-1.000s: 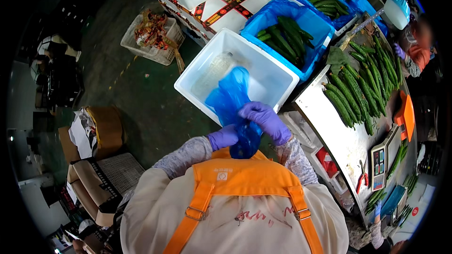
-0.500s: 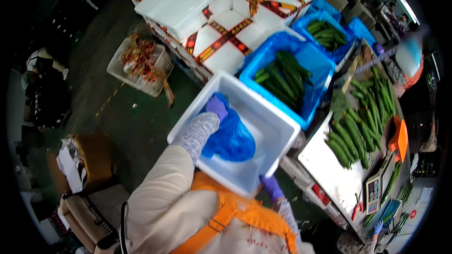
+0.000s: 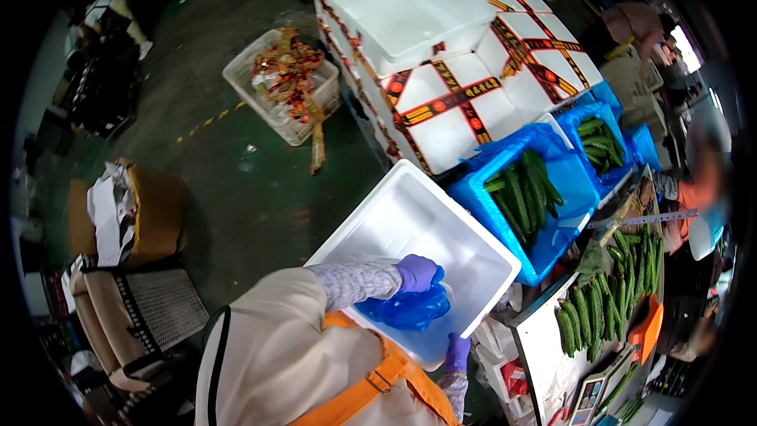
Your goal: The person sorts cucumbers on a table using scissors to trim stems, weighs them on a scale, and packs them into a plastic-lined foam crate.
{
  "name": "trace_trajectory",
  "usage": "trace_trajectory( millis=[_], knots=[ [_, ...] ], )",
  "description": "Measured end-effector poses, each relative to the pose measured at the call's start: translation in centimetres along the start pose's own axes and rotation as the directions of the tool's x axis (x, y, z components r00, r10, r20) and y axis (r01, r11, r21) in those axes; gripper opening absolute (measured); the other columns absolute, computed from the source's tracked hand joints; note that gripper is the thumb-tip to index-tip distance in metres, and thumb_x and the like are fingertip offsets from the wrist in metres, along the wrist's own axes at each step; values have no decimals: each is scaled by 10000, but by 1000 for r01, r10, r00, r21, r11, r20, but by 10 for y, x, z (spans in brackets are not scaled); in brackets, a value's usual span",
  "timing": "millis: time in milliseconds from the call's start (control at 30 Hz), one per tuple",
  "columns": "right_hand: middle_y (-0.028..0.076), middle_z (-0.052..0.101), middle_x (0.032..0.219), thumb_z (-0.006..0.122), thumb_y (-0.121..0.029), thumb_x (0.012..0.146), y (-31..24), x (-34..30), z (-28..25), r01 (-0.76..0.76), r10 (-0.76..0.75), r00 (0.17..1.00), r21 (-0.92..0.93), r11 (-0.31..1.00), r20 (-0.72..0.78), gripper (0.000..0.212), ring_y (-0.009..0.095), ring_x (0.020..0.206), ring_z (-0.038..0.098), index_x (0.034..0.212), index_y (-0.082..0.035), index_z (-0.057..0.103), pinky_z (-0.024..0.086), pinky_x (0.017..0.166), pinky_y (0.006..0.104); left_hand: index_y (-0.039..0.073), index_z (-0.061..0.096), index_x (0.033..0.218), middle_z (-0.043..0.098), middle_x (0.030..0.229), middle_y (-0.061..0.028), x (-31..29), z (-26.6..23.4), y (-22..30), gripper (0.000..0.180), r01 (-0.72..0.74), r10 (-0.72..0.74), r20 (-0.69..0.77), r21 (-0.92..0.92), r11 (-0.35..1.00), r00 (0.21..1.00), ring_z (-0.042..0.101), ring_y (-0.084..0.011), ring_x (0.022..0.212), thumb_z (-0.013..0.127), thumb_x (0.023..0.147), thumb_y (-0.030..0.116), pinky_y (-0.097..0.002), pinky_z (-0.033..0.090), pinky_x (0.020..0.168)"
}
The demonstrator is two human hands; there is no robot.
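A white foam box point(image 3: 394, 205) is tilted in front of me, and a crumpled blue plastic bag point(image 3: 406, 312) lies in its near part. My left hand point(image 3: 416, 273), in a purple glove, reaches into the box with its fingers closed on the bag's upper end. At the box's near right corner my right hand point(image 3: 457, 353), gloved alike, grips the rim; most of its fingers are hidden. Just beyond the right side stands a blue-lined box point(image 3: 579, 181) holding several cucumbers point(image 3: 527, 193).
Taped white foam boxes point(image 3: 449, 106) are stacked ahead. To the right, a work table point(image 3: 544, 355) bears rows of cucumbers point(image 3: 587, 312), an orange tray point(image 3: 648, 327) and a scale point(image 3: 590, 394). A basket of scraps point(image 3: 296, 134) and a cardboard box point(image 3: 158, 217) stand on the floor. Another person point(image 3: 694, 189) is at the far right.
My left hand has moved right and nearer inside the foam box, bunching the blue bag toward the near corner. My view has turned, so the surroundings have shifted. My right hand stays at the rim.
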State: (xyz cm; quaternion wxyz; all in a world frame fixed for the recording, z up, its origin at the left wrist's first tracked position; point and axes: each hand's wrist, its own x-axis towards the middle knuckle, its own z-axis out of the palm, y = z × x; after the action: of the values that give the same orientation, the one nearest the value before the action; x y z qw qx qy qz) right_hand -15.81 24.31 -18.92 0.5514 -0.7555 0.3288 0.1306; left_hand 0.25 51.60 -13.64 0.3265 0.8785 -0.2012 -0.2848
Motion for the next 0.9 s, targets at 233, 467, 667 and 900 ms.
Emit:
trace_trajectory(
  millis=[233,467,667,900],
  knots=[
    [155,647,1014,569,-98,700,-20,29,4,115,-97,984,-116,987,149,521,268,874,632,1194,67,537,499,778,352,84,596,1045,656,898,-107,-182,-65,-52,324,121,-457,-439,-606,786,773,645,-230,822,711,762,192,-350,508,768],
    [129,656,896,576,-150,745,-97,-13,46,229,-109,952,-431,873,286,357,221,806,617,1030,62,613,486,689,348,50,569,1052,620,913,-30,-324,-140,-110,266,-570,-636,-704,-677,465,317,613,-123,808,666,812,-8,-252,520,712],
    [166,656,879,618,-159,813,-137,-19,197,547,-429,805,-232,804,411,269,287,834,640,999,34,591,507,738,363,51,518,1025,592,891,-8,-433,-208,-169,282,-449,-631,-775,-548,706,-46,577,-82,785,682,803,-8,-238,501,691],
    [103,636,900,644,-180,794,-198,28,427,227,-209,874,11,974,439,355,215,762,600,1083,16,583,509,653,360,21,514,984,538,852,0,-564,-285,-275,290,-139,-583,-780,-567,812,-227,494,-71,789,659,735,-12,-244,454,691]
  ],
)
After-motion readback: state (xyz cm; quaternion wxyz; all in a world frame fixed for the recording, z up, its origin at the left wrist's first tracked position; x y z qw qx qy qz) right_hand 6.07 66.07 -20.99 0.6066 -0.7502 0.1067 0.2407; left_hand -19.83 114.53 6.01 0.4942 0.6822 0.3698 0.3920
